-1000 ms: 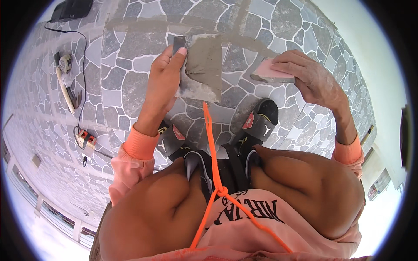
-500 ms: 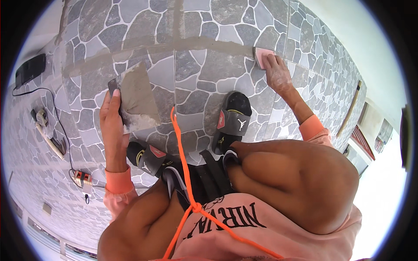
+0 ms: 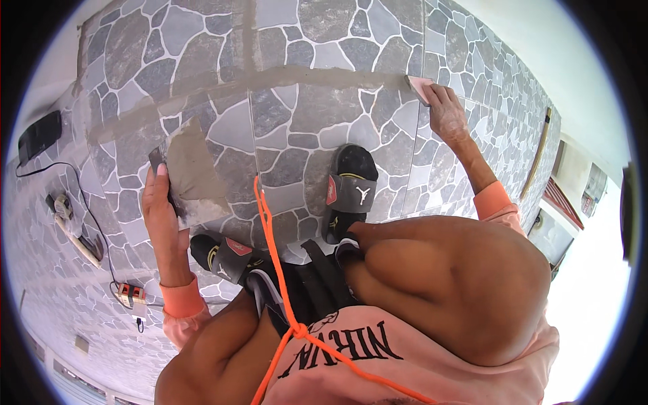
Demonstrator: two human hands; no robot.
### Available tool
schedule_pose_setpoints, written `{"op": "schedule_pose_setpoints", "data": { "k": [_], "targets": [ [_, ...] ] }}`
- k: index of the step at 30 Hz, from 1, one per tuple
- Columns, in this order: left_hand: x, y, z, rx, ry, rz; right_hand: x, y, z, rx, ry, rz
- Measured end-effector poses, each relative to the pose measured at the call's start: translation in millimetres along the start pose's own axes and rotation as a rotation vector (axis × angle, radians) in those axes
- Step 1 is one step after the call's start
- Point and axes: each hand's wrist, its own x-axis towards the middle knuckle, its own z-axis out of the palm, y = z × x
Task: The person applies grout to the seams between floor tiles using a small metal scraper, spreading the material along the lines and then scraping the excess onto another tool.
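My left hand [image 3: 160, 202] grips a flat, squarish plate by its dark edge [image 3: 156, 162], thumb on top. Spread over the plate is smooth grey-brown grout [image 3: 194, 165]; the plate's exact kind is hard to tell. Farther off to the right, my right hand [image 3: 448, 118] is closed on a pink, flat scraper [image 3: 421, 89]. That scraper touches the stone-patterned tiles at the right end of a grey-brown grout band [image 3: 317, 75]. The band runs left along a tile joint and meets another one going away from me.
My sandalled feet [image 3: 352, 189] rest on the tiles, and an orange cord [image 3: 278, 263] hangs in front of me. At left lie a black device [image 3: 40, 137] with a cable, a hammer-like tool [image 3: 77, 233] and a power strip [image 3: 131, 294]. A wooden stick [image 3: 536, 154] lies far right.
My right hand has slid the scraper a short way right along the joint, and the grout band reaches farther right. The view has shifted slightly; my left hand still holds the grout-covered plate.
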Motion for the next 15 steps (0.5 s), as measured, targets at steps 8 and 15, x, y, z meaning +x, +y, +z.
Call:
{"op": "schedule_pose_setpoints", "data": {
  "k": [8, 15],
  "targets": [
    [-3.8, 0.2, -3.6, 0.000, 0.018, 0.004, -5.9, 19.7, 3.6, 0.046, -0.015, 0.006],
    [-8.8, -1.2, -9.8, 0.002, 0.005, 0.026, -9.4, 27.1, -3.2, 0.210, -0.100, 0.072]
  ]
}}
